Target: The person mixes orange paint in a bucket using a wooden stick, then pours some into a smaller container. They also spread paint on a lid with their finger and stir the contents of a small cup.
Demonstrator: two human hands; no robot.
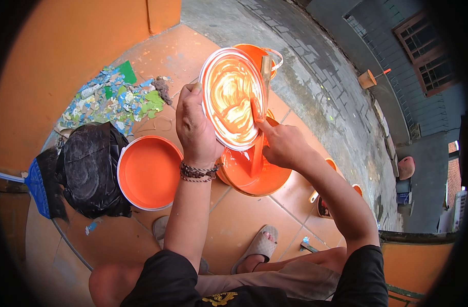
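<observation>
In my left hand (195, 120), closed on its rim, is a round white bucket lid (229, 102), tilted up with wet orange paint smeared over its inner face. My right hand (285, 143) is closed on a flat, orange-coated stick (257, 112) at the lid's right side; its exact kind is unclear. A bare wooden end (266, 71) shows beyond the lid's edge. Below both hands sits an open bucket of orange paint (272, 181), partly hidden by the lid and my right hand. Another round container of smooth orange paint (149, 171) stands left of my left forearm.
On the left lie a black plastic bag (93, 171), a blue broom (37, 187) and a heap of paint flakes (113, 100). Beyond the lid is another orange bucket (254, 51). A sandalled foot (259, 245) rests on the tiles. An orange wall (65, 61) rises at left.
</observation>
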